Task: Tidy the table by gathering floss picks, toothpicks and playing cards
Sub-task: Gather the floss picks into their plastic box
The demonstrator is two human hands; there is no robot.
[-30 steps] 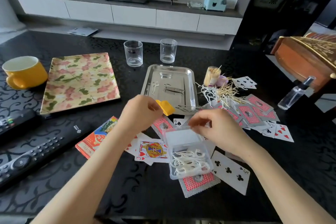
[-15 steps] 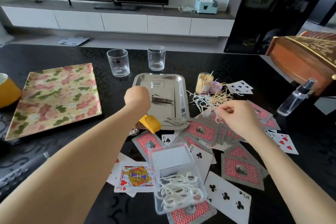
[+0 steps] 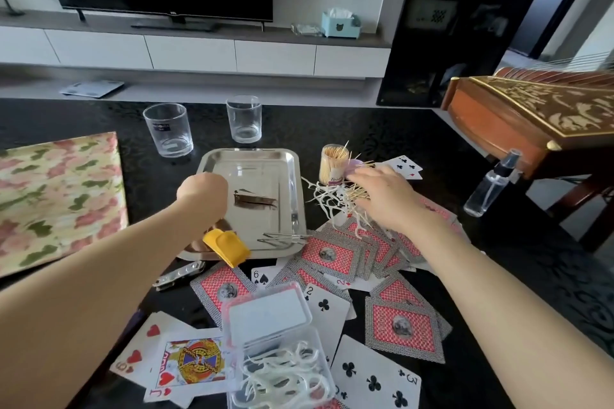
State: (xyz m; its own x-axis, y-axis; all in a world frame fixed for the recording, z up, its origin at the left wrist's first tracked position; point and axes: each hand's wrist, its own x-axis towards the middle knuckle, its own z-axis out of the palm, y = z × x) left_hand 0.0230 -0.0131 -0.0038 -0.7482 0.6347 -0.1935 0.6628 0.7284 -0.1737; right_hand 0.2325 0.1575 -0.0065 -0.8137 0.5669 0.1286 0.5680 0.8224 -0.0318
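Note:
A clear plastic box (image 3: 282, 372) with its lid open holds white floss picks and lies on playing cards at the near edge. More floss picks (image 3: 327, 197) lie loose and tangled with toothpicks (image 3: 357, 192) beside a toothpick jar (image 3: 333, 163). Red-backed and face-up playing cards (image 3: 332, 256) are scattered across the dark table. My right hand (image 3: 382, 196) is spread over the floss-and-toothpick pile, fingers stretched toward the jar. My left hand (image 3: 202, 192) is a curled fist over the left edge of the steel tray (image 3: 289, 176); nothing shows in it.
A yellow clip-like object (image 3: 227, 246) lies on the tray's near corner under my left wrist, a folded metal tool (image 3: 179, 274) beside it. Two glasses (image 3: 167, 129) stand behind. A floral tray (image 3: 56, 196) is left, a spray bottle (image 3: 491, 183) and a wooden instrument (image 3: 538, 116) right.
Both hands left the floss box. My left fist moved forward over the steel tray, and my right hand reached forward and right onto the floss-and-toothpick pile.

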